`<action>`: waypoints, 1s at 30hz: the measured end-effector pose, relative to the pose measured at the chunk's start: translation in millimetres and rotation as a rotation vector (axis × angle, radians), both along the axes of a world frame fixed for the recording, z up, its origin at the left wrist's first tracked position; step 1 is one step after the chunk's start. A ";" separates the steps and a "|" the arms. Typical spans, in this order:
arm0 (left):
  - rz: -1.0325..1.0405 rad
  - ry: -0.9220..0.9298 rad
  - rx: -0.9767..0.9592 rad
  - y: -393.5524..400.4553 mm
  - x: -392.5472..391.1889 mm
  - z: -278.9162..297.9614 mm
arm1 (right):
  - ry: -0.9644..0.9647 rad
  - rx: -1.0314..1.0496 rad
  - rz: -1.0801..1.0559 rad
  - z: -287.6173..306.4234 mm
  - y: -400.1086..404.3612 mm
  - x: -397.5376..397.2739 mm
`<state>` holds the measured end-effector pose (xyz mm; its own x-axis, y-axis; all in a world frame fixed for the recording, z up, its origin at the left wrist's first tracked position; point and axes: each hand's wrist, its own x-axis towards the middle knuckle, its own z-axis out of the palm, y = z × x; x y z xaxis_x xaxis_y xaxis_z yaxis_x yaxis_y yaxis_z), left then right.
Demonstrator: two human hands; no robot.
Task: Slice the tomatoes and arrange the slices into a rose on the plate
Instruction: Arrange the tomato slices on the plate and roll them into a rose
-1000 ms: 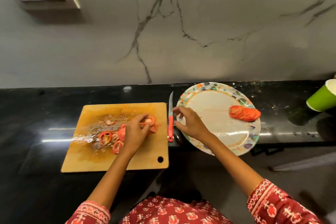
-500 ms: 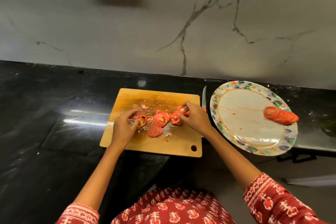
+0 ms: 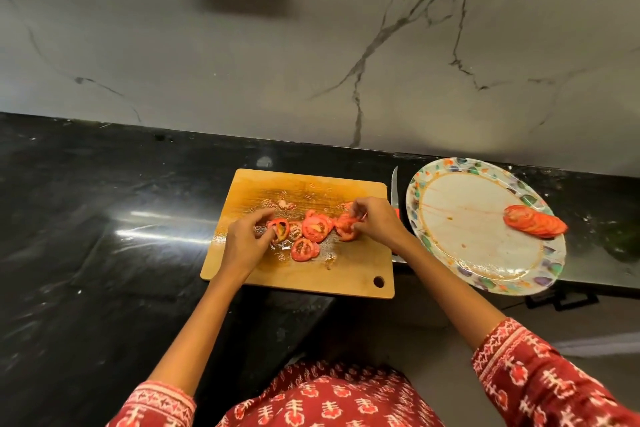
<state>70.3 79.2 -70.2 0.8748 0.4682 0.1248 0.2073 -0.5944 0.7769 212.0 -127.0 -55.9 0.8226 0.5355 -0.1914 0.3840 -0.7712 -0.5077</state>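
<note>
Wooden cutting board (image 3: 346,270) lies on the black counter (image 3: 104,218), wet with juice and seeds, and the loose tomato slices (image 3: 313,229) sit in a cluster near its middle, directly between the two hands. The left hand (image 3: 244,241) rests on the board at the cluster's left end, its fingertips pinching one ring-shaped slice (image 3: 281,228). The right hand (image 3: 377,222) is at the cluster's right end, fingers curled around a few slices (image 3: 344,227) that it pinches. One slice (image 3: 304,250) lies flat, a little nearer the person, touched by neither hand. A knife (image 3: 394,184) lies on the counter between the board and the patterned plate (image 3: 485,274), mostly hidden behind the right hand. On the plate, a row of overlapping slices (image 3: 535,226) lies near the right rim, well apart from both hands.
</note>
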 end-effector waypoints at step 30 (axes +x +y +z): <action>-0.014 0.001 -0.788 -29.7 7.7 13.7 | 0.651 0.797 -0.271 31.3 56.3 -53.1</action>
<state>78.0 49.5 -56.5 0.8814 0.4071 -0.2394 0.2043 0.1284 0.9705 158.8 -70.7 -24.6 0.7986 0.5148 -0.3118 -0.2778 -0.1443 -0.9497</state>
